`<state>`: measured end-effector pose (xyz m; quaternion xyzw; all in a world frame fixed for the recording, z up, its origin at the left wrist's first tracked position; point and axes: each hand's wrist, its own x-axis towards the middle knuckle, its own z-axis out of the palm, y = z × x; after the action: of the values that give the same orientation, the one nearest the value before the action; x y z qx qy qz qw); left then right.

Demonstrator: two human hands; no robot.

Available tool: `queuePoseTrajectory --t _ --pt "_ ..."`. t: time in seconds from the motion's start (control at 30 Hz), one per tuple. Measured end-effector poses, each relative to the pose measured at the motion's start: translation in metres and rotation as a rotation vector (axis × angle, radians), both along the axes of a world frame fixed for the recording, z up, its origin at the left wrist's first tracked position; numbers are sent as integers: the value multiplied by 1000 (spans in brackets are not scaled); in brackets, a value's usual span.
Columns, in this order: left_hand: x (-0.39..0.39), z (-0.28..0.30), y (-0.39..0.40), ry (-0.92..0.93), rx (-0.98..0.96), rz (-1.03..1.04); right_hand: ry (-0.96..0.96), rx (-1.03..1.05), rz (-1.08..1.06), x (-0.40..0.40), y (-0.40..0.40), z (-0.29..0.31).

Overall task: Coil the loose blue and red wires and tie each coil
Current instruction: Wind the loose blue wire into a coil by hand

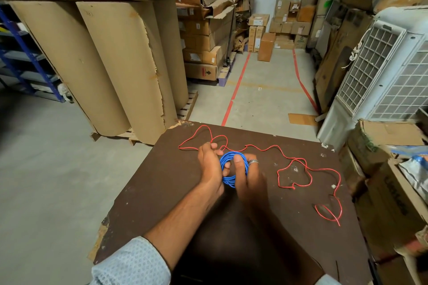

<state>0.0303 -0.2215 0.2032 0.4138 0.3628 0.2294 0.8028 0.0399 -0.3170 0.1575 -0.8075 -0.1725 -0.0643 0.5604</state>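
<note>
The blue wire [228, 160] is wound into a small round coil held above the dark brown table [162, 183]. My left hand [210, 164] grips the coil's left side, thumb through its middle. My right hand [249, 176], a ring on one finger, grips the coil's right side with its fingers curled over the strands. The red wire [294, 170] lies loose on the table in wandering loops, running from behind my left hand to the table's right edge.
Big cardboard rolls [111, 60] stand on a pallet to the left of the table. Stacked cartons [208, 30] line the aisle ahead. A white air cooler [382, 71] and more boxes [391, 192] crowd the right side.
</note>
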Motion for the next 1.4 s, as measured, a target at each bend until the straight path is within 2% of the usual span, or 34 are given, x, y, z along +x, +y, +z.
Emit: queuePoseTrajectory --t 0.1,0.23,0.43,0.5,0.63,0.73,0.9,0.97,1.1,1.17,1.3,1.33,1.4 --pt "1 -1 -3 -1 -6 2 -31 15 -56 0 3 1" --pt "2 -1 -4 -10 -28 -44 22 29 -109 0 3 0" --pt "-18 -7 1 -43 -55 -325 100 144 -204 11 -4 -2" --pt "-30 -13 -2 -56 30 -430 125 168 -228 16 -7 -3" --pt "-50 -30 -7 -95 355 -575 197 224 -254 20 -11 -5" --pt "-56 -44 -15 -101 489 -498 271 294 -263 18 -10 -6" --pt "-57 -74 -29 73 574 -315 363 359 -239 11 -7 0" --pt "-56 -79 -31 79 708 -297 402 409 -214 9 -7 0" --pt "-51 -71 -28 33 943 -201 289 334 -233 5 -10 -16" --pt "-46 -69 -25 -15 928 -168 259 322 -239 1 -12 -19" --pt "-47 -63 -26 -67 673 -79 227 320 -224 -3 -14 -21" --pt "-49 -61 -27 -60 671 -58 242 314 -227 -5 -15 -18" --pt "-52 -60 -28 -41 818 -30 268 278 -247 -4 -16 -20"
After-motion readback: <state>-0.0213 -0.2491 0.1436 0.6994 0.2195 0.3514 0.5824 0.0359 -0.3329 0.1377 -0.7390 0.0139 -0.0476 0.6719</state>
